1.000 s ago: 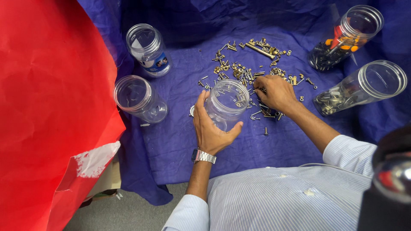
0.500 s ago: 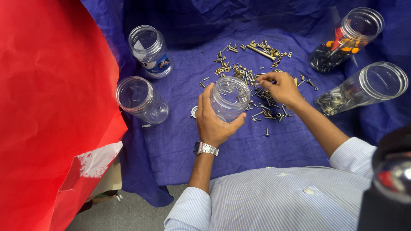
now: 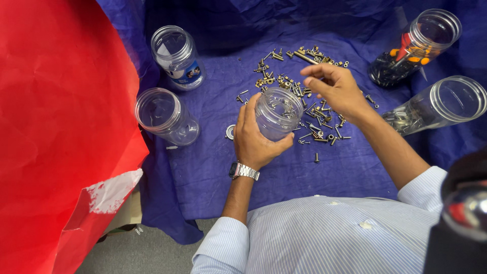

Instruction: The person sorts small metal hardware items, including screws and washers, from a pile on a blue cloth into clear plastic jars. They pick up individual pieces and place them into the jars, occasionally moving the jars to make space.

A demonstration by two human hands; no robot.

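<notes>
My right hand (image 3: 337,89) has lifted off the scattered screws (image 3: 304,96) since a moment ago and now hovers above them, fingers pinched, though I cannot tell if anything is between them. Nearer me, my left hand (image 3: 253,139) wraps the clear jar (image 3: 278,112) on the blue cloth (image 3: 284,177). If my left grip tilts, the jar could spill; a missed drop would bounce a screw off its rim.

A makeshift workshop bench: loose screws and bolts (image 3: 299,91) on blue cloth (image 3: 304,172), clear sorting jars (image 3: 165,114) around.

Bright even light, sharp, blurred bottom-right corner.
</notes>
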